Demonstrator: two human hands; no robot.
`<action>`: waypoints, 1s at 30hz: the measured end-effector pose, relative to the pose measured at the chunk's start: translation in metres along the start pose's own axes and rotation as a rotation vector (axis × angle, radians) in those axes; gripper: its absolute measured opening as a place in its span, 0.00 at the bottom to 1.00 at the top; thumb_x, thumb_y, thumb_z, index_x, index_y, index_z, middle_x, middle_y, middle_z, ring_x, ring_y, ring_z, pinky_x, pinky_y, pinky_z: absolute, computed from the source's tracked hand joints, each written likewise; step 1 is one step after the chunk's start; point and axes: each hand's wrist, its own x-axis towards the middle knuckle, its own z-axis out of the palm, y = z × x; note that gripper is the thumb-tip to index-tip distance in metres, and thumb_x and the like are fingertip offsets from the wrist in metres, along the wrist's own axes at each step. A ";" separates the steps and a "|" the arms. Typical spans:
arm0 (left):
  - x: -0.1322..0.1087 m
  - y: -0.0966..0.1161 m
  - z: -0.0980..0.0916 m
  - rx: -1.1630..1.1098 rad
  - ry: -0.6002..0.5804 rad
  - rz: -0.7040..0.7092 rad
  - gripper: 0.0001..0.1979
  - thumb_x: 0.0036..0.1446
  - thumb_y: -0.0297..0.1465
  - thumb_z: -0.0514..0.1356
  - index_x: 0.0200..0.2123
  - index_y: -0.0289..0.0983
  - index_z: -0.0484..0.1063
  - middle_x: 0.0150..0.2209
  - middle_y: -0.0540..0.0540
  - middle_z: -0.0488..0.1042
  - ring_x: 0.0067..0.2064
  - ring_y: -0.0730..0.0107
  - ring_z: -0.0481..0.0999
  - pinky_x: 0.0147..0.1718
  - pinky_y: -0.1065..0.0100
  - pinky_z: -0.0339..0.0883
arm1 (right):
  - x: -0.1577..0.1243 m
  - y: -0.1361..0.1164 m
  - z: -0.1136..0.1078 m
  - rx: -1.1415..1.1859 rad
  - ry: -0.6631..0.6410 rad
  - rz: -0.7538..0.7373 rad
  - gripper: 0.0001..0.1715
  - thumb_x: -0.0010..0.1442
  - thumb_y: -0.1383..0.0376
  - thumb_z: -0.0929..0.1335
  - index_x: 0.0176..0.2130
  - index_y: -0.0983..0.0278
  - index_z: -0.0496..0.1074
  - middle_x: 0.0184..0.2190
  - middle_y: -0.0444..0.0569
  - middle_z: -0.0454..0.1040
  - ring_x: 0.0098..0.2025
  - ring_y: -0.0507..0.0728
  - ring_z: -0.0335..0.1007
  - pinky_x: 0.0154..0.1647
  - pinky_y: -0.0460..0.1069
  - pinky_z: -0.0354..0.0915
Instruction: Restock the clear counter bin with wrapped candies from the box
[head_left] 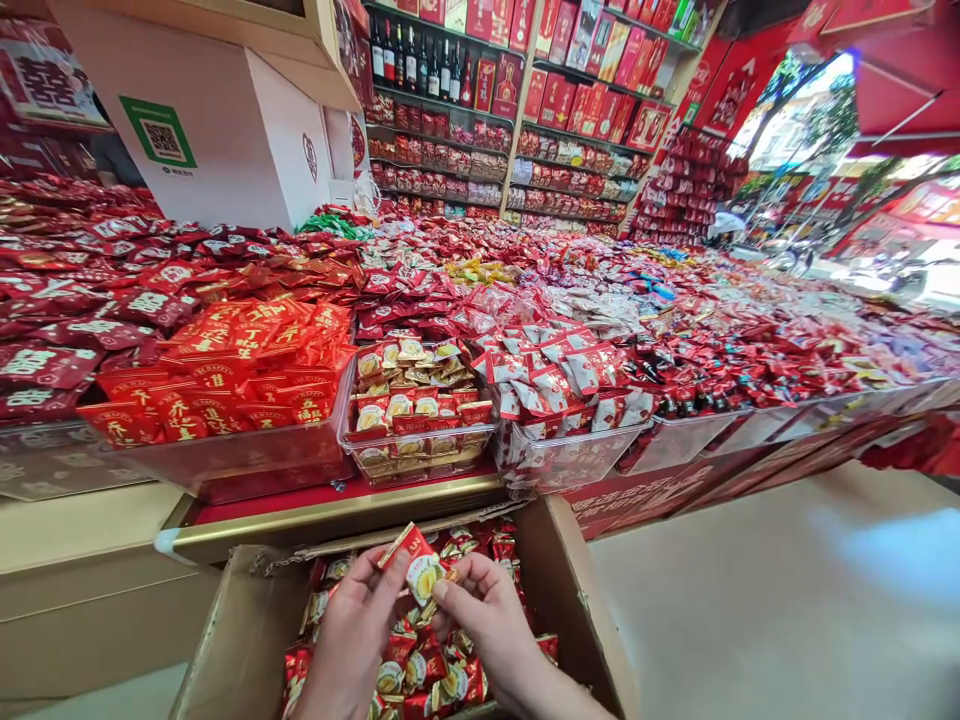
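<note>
Between my two hands is a small red and white durian candy packet [422, 572], printed with a yellow fruit. My left hand [360, 610] pinches its upper left side between thumb and fingers. On its lower right, my right hand [480, 605] grips the gold edge, thumb in front. Both hands are above an open cardboard box [589, 600] that contains many similar packets [424, 665]. Just beyond the box, a clear plastic bin [420, 450] holds matching durian packets standing in rows, with more lying loosely behind them.
Left of that bin are bright red packets [217, 375] in another clear bin; white and red packets [566, 375] fill the bin to the right. A white box with a QR code [163, 135] stands behind. Wine bottles [412, 60] line a back shelf. Grey floor [787, 590] lies at right.
</note>
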 end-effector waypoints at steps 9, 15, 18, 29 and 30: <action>0.001 -0.004 -0.021 0.266 -0.127 -0.010 0.22 0.29 0.31 0.69 0.31 0.38 0.66 0.24 0.53 0.76 0.29 0.69 0.74 0.28 0.71 0.67 | -0.005 -0.021 -0.006 -0.566 -0.168 -0.352 0.15 0.48 0.62 0.68 0.38 0.64 0.67 0.34 0.48 0.69 0.36 0.53 0.64 0.36 0.47 0.61; -0.013 0.012 -0.008 0.341 -0.111 0.134 0.21 0.33 0.35 0.68 0.33 0.40 0.66 0.22 0.55 0.74 0.27 0.73 0.72 0.27 0.75 0.67 | 0.001 -0.064 0.014 -0.712 -0.281 -0.225 0.13 0.47 0.63 0.69 0.35 0.66 0.69 0.23 0.42 0.67 0.24 0.49 0.60 0.26 0.44 0.58; -0.014 0.029 -0.002 0.270 -0.116 0.219 0.25 0.33 0.35 0.68 0.37 0.42 0.64 0.26 0.53 0.75 0.31 0.71 0.73 0.30 0.73 0.69 | 0.007 -0.104 0.031 -0.862 -0.334 -0.391 0.06 0.49 0.65 0.67 0.30 0.65 0.69 0.23 0.42 0.68 0.25 0.48 0.61 0.27 0.44 0.59; -0.008 0.003 -0.028 0.508 -0.139 0.265 0.18 0.44 0.41 0.59 0.40 0.42 0.63 0.24 0.54 0.71 0.29 0.71 0.69 0.31 0.72 0.64 | 0.125 -0.230 0.068 -1.910 -0.039 -0.712 0.12 0.49 0.76 0.61 0.36 0.69 0.67 0.34 0.51 0.73 0.37 0.55 0.68 0.33 0.46 0.61; -0.008 -0.004 -0.033 0.511 -0.123 0.265 0.19 0.44 0.42 0.59 0.39 0.42 0.63 0.24 0.54 0.71 0.29 0.71 0.69 0.30 0.72 0.64 | 0.130 -0.227 0.069 -1.947 -0.054 -0.693 0.13 0.48 0.77 0.62 0.36 0.70 0.68 0.33 0.53 0.73 0.36 0.56 0.69 0.32 0.46 0.62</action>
